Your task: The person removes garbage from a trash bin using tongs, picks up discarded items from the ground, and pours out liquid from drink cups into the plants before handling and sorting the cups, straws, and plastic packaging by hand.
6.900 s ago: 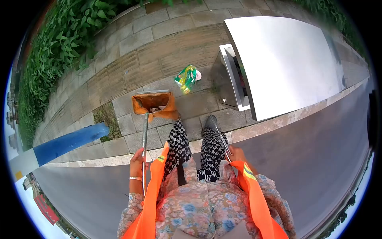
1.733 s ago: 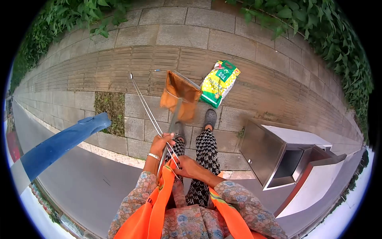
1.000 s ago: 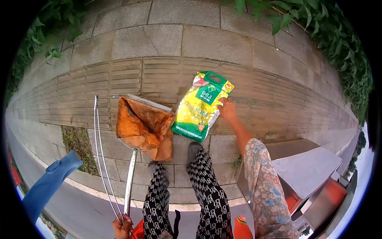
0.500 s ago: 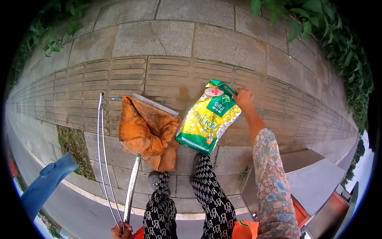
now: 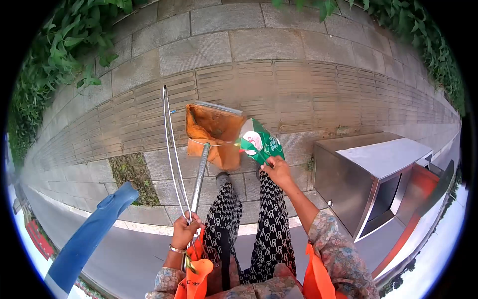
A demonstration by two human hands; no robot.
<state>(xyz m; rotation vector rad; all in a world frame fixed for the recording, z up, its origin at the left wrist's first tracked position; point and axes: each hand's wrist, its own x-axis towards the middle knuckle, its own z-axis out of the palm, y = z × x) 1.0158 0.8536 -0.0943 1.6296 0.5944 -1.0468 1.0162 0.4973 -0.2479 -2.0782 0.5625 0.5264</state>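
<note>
My left hand (image 5: 186, 232) is closed around long metal litter tongs (image 5: 172, 134) and the metal handle (image 5: 201, 172) of an orange cloth dustpan (image 5: 224, 149). The dustpan rests on the paving, its stained mouth facing away from me. My right hand (image 5: 279, 172) grips the green top edge of a printed plastic rice bag (image 5: 263, 142). That bag is close beside the dustpan's right side, above my right shoe. Most of its yellow lower part is hidden from this angle.
A metal bin (image 5: 343, 177) with an open front stands on the right. A blue post-like object (image 5: 89, 234) rises at the left. Green shrubs (image 5: 55, 74) border the paved walkway (image 5: 209, 47). A small blue scrap (image 5: 173, 111) lies beside the tongs' tips.
My right hand has pulled the rice bag's top toward me, and the bag has tipped up from lying flat. My left hand, with tongs and handle, appears higher in view.
</note>
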